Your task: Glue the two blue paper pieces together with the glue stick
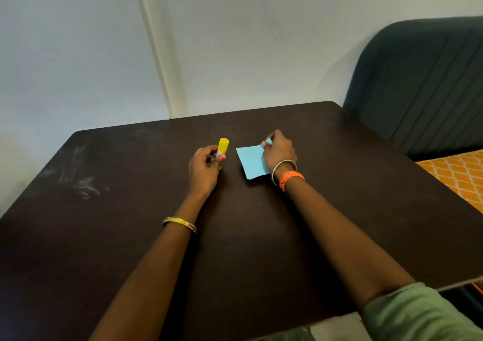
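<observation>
**Glue stick in my left hand, blue paper under my right**

My left hand (205,166) has its fingers curled round the yellow glue stick (223,148), which stands tilted a little, its capped end pointing away from me and rising above my fingers. My thumb lies across the lower part of the stick, where a pale label shows. Whether its lower end touches the table, I cannot tell.

Just to the right of it, apart from the stick, the blue paper (251,161) lies flat on the dark brown table (130,223). I see one light blue sheet clearly; a small blue corner sticks up at its far right edge, pinched between my right hand's fingertips. I cannot tell whether that corner belongs to the same sheet or to a second piece. My right hand (278,149) rests on the right side of the paper, fingers bent down and closed on that corner, covering the sheet's right edge.

On my right wrist sit a silver bangle (283,166) and an orange bracelet (291,178); on my left forearm, a yellow bangle (179,221). A green sleeve (418,314) covers my right upper arm. Pale scuff marks (78,181) smear the table's left part. Beyond the table stand a white wall (235,40) and, at right, a dark teal padded chair back (423,84) beside an orange patterned cloth (457,176).
</observation>
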